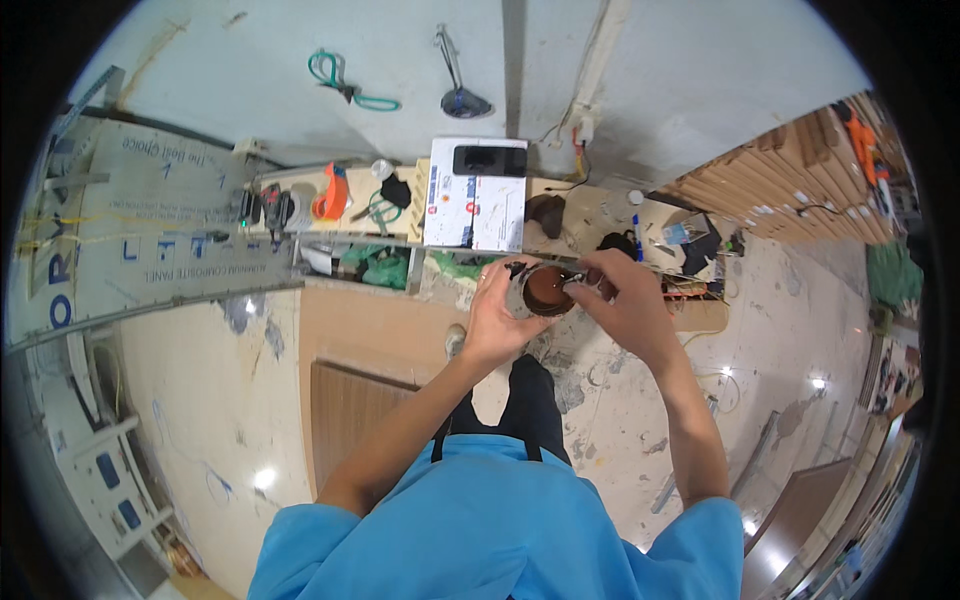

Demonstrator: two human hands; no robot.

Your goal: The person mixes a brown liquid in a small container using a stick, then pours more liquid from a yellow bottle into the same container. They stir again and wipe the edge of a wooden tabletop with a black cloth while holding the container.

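My left hand [497, 318] is wrapped round a round cup [547, 290] with brown contents, holding it in front of the bench. A small black shape shows by the left fingertips, too unclear to name. At the cup's right rim, the fingers of my right hand [632, 305] are pinched together. A thin shiny bit shows between them over the brown surface, but its kind cannot be made out.
Ahead, a narrow bench carries a white box [475, 215] with a phone [490, 160] on it, orange tape [331, 192] and green-handled scissors [383, 211]. More scissors [352, 88] hang on the wall. Brown boards [790, 180] lean at right; a wooden panel [355, 420] lies below.
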